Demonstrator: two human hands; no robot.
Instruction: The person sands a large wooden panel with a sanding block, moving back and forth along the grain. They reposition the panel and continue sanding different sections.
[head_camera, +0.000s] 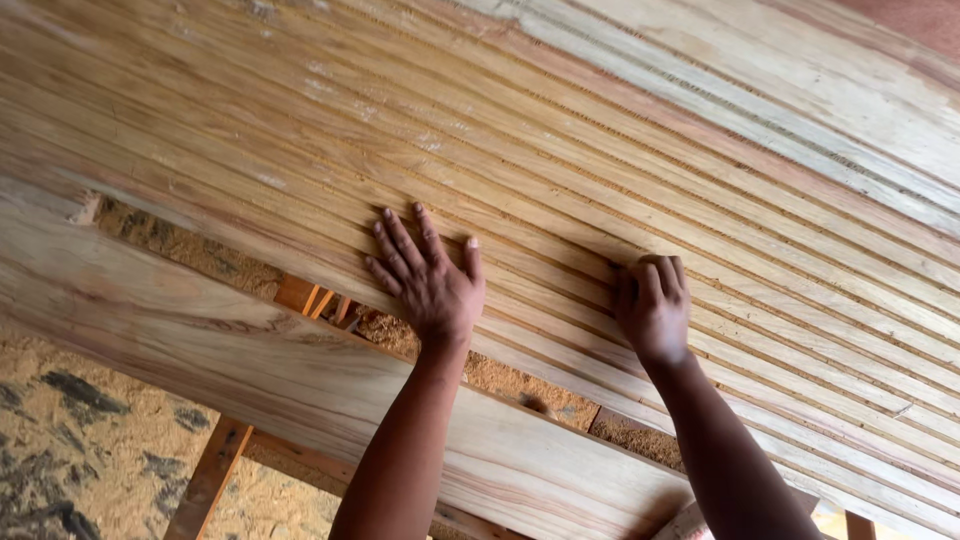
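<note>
Many thin wooden strips (560, 160) lie side by side in a tight row across a workbench, running from upper left to lower right. My left hand (428, 278) rests flat on the near strips with its fingers spread. My right hand (654, 305) sits a little to the right with its fingers curled down onto the strips, pressing or pinching at a seam between two of them. Neither hand lifts anything.
A wide pale plank (250, 350) lies along the near side of the bench. Sawdust (500, 375) fills the gap between plank and strips. A reddish wooden leg (208, 478) stands below, over a sawdust-covered floor (80, 440).
</note>
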